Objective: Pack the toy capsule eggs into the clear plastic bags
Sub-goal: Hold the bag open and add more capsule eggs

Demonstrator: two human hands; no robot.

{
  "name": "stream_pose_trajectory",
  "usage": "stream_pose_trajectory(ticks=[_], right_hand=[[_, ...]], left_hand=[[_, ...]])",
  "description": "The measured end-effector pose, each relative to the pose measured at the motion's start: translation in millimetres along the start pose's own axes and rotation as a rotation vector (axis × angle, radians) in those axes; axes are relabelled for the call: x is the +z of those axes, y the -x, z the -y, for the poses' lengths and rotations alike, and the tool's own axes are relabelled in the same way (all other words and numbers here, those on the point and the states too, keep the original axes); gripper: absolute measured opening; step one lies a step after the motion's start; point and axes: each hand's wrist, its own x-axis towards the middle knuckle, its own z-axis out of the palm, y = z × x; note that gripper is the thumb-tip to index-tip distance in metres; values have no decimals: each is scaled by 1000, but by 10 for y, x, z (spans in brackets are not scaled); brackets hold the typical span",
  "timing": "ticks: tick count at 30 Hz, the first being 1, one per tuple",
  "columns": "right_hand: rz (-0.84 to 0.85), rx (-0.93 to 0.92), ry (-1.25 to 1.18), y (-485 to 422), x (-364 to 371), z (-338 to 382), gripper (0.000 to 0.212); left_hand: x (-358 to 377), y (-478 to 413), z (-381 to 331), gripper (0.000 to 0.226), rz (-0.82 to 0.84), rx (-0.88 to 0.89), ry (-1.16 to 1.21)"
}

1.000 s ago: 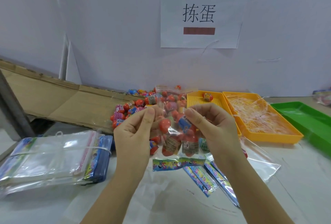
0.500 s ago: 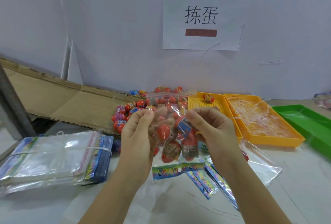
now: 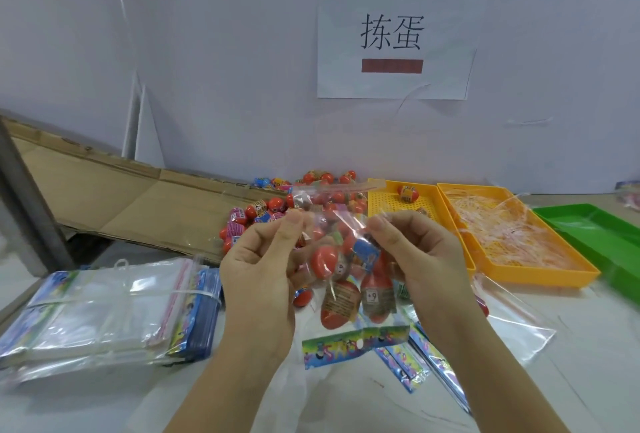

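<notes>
Left hand (image 3: 258, 280) and right hand (image 3: 422, 259) each pinched the clear bag (image 3: 332, 224) just below its mouth, thumb against forefinger. Bag hung between them above the table, printed header down, several capsule eggs (image 3: 323, 259) inside. Looked like the filling was done and closing was in hand. Next move probably: fold the top flap (image 3: 339, 186) over, press along it, keep the mouth up. Loose eggs (image 3: 273, 205) piled behind; bundled empty bags (image 3: 104, 308) at left.
</notes>
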Motion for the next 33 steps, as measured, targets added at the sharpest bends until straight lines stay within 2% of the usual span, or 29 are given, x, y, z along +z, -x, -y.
stream_pose_trajectory(ticks=[3, 7, 10, 14, 17, 21, 23, 25, 27, 28, 30, 33], right_hand=[[-28, -5, -17, -23, -34, 8, 15], [-5, -24, -21, -16, -42, 27, 15], [17, -42, 16, 2, -27, 29, 17], [16, -62, 29, 8, -16, 38, 21], [9, -39, -12, -5, -20, 41, 22], [10, -20, -41, -11, -24, 4, 21], [-85, -111, 100, 5, 15, -29, 32], [-204, -393, 372, 22, 19, -44, 44], [-224, -774, 589, 27, 0, -67, 35], [-192, -893, 636, 39, 2, -84, 26], [-126, -964, 665, 55, 34, -97, 17], [-96, -913, 711, 69, 61, -126, 19]], left_hand=[[-36, -44, -36, 9, -2, 11, 8], [-4, -22, -58, 46, 83, 26, -131], [13, 18, -31, 34, 103, 68, -231], [10, 13, -16, 18, 65, 57, -163], [23, 6, -10, 5, 97, 30, -64], [11, 2, -10, 8, 97, 60, 31], [10, 41, 8, 9, 57, 179, -84], [20, 76, 28, 11, 34, 327, -249], [26, 106, 64, 8, 56, 447, -370], [34, 129, 70, 9, 73, 482, -408], [38, 161, 96, 1, 119, 530, -457], [32, 191, 118, 5, 202, 610, -532]])
